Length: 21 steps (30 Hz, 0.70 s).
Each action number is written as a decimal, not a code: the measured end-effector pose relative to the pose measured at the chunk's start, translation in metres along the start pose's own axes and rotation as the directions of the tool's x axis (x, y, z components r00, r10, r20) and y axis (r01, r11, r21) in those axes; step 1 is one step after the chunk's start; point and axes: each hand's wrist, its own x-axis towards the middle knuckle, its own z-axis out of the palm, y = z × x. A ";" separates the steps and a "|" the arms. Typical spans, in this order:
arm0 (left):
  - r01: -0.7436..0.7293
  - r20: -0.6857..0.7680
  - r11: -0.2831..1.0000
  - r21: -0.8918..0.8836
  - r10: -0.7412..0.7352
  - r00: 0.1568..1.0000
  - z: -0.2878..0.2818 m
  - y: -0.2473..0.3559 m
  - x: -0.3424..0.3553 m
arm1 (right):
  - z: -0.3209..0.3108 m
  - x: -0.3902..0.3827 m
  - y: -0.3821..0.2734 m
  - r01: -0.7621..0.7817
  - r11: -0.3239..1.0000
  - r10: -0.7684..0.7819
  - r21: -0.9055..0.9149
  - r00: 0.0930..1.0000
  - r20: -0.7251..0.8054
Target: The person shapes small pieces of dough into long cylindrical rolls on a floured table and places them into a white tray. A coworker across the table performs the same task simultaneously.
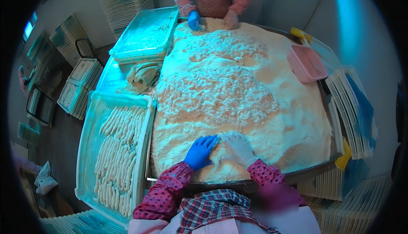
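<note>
My left hand (200, 152), in a blue glove, rests on a wide bed of pale crumbs (293, 123) at the table's near edge. Its fingers are stretched out and point towards my right hand (239, 149), which wears a whitish glove. That hand lies on the crumbs too, fingers extended and slightly apart. The fingertips of both nearly meet; whatever lies beneath them is covered by crumbs and gloves. Just beyond is a heap of crumb-coated strips (216, 91). To the left, a white tray (87, 149) holds rows of coated strips (114, 161).
Across the table a co-worker's gloved hands (194, 20) touch the crumbs. Stacked trays (140, 42) and a crumpled cloth (142, 76) sit at the left. On the right are a pink basket (307, 64), a yellow scoop-like piece (343, 155) and more stacked trays (352, 110).
</note>
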 end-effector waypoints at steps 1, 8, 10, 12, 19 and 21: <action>0.054 0.025 0.998 -0.023 -0.053 0.998 0.016 -0.010 0.009 | -0.001 -0.001 0.004 -0.055 0.998 0.054 0.036 0.998 0.038; 0.092 0.044 0.995 0.035 -0.093 0.995 0.005 0.000 0.014 | -0.010 -0.060 0.058 -0.230 0.960 0.262 0.162 0.940 -0.219; 0.039 -0.073 0.999 0.014 -0.038 0.997 0.042 0.010 0.029 | -0.011 -0.047 0.041 -0.191 0.961 0.239 0.200 0.937 -0.254; 0.260 -0.032 0.901 -0.348 -0.289 0.957 0.076 -0.003 0.034 | -0.015 -0.026 0.018 -0.116 0.976 0.165 0.183 0.946 -0.278; 0.005 -0.194 0.429 -0.903 -0.418 0.887 0.072 0.035 0.028 | -0.016 0.009 -0.054 -0.181 0.983 0.185 -0.035 0.966 0.181; 0.027 -0.145 0.415 -0.909 -0.376 0.915 0.070 0.020 0.014 | -0.012 0.024 -0.053 -0.009 0.914 0.039 0.406 0.997 -0.065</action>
